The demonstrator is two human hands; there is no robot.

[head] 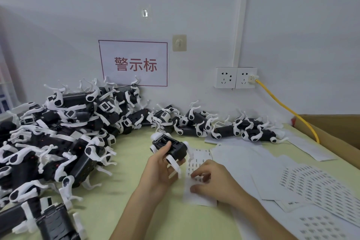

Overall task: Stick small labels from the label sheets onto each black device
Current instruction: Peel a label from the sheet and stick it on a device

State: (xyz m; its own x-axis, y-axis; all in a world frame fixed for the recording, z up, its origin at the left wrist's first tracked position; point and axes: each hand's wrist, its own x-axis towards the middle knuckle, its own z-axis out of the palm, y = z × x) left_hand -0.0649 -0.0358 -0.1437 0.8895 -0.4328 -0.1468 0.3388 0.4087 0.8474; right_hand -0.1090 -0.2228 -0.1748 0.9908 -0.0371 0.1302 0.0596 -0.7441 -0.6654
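Observation:
My left hand (159,169) grips a black device with white legs (171,147) and holds it above the table, thumb across its top. My right hand (212,179) rests on a white label sheet (196,156) just right of the device; its fingertips pinch at a small label on the sheet. The sheet carries rows of small printed labels and lies flat on the pale green table (132,150).
A big heap of black devices (58,134) fills the left side. A row of more devices (224,124) runs along the wall. Fanned label sheets (319,187) lie at the right, beside a cardboard box (339,134) and a yellow cable (288,109).

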